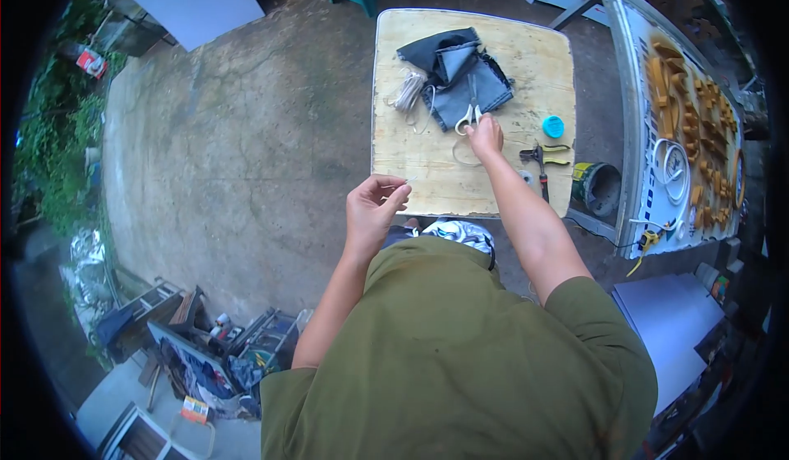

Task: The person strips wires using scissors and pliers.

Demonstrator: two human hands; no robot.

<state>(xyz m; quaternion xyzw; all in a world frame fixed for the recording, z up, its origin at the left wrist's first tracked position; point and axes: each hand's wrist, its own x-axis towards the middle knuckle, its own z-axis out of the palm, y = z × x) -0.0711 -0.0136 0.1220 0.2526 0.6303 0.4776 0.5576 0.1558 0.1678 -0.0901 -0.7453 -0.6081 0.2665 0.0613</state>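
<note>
A: What is the right hand doing?

B: It is gripping the scissors by the handle, fingers curling closed about one pale loop. The blades are pointing away, lying over the dark cloth just beyond the grip.

A: And the left hand?

B: It is hovering nearer the body, by the close edge of the table, thumb and forefinger almost meeting. Whether they are pinching anything thin, I can't tell.

A: Which step is in hand, then?

B: Handling the scissors, I'd judge; whether they are being taken up or put down isn't showing.

A: What is the next move calling for?

B: Probably care with the blade tips, since the cloth's frayed edges could be snagging. The cord bundle is sitting left of the grip, and the pliers are lying to its right, so sideways room is mattering too.
</note>
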